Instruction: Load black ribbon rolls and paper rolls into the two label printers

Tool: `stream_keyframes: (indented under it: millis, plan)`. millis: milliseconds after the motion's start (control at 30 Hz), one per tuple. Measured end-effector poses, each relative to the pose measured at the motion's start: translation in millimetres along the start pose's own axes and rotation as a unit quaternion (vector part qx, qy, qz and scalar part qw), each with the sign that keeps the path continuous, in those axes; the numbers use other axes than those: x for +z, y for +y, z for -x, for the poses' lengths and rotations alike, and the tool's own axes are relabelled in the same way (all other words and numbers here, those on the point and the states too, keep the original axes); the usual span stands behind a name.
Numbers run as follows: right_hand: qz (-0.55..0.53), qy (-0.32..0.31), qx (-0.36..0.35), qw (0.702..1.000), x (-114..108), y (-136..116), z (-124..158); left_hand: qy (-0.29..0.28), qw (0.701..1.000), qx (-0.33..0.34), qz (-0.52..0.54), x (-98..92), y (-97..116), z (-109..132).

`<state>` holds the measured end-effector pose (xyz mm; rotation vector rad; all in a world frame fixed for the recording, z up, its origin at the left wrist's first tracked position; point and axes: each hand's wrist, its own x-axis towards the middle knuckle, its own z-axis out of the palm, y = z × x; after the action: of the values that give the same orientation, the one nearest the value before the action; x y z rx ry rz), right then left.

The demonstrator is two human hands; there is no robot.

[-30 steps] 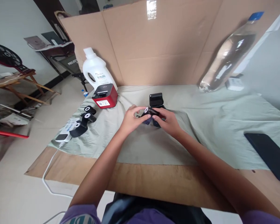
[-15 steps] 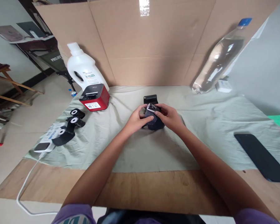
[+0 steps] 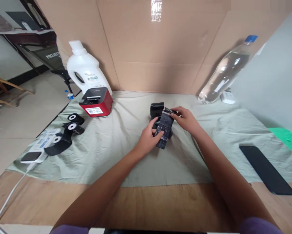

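My left hand (image 3: 148,137) is closed around a small dark carton (image 3: 166,124) with pale printing, fingers behind and thumb across its front. The carton slants, its top end leaning right. At that top end, the fingers of my right hand (image 3: 186,121) pinch the carton's edge, where a shiny dark part and a pale rim show. Just behind stands a black device with its lid (image 3: 157,109) raised. The carton and my left hand cover most of its lower body, so I cannot tell what is inside.
At left are a red-and-black printer (image 3: 96,102), a white detergent bottle (image 3: 88,70), several black rolls (image 3: 75,127) and a white cabled device (image 3: 33,157). A large clear bottle (image 3: 225,75) leans against the cardboard (image 3: 160,45). A black phone (image 3: 266,169) lies at right.
The carton has turned so its long printed face shows, its lower end pointing down toward me. My right hand has moved slightly right. More of the black device shows, and the view has shifted.
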<state>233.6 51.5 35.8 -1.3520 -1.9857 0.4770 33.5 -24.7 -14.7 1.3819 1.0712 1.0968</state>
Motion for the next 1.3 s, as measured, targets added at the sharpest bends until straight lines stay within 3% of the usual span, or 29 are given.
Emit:
stream_keyframes:
  millis: [233, 400, 733, 1033, 1300]
  plan:
    - [0.037, -0.115, -0.024, 0.992, 9.0, -11.1, -34.9, 0.046, 0.999, 0.017, 0.02, 18.4, -13.1, 19.9]
    - [0.069, -0.132, -0.05, 0.988, 22.1, -7.9, -37.5, 0.05, 0.999, 0.006, -0.005, 20.1, -15.3, 19.9]
    - [0.096, -0.153, -0.073, 0.981, 25.2, -11.6, -35.3, 0.004, 0.998, 0.039, -0.055, 20.4, -12.0, 23.0]
    - [0.142, -0.157, -0.074, 0.975, 34.8, -4.2, -37.4, 0.003, 0.996, 0.034, -0.079, 19.1, -9.3, 21.4]
    - [0.247, -0.153, -0.05, 0.956, 50.4, -6.9, -32.3, -0.002, 0.997, 0.037, -0.064, 18.5, -10.0, 20.0]
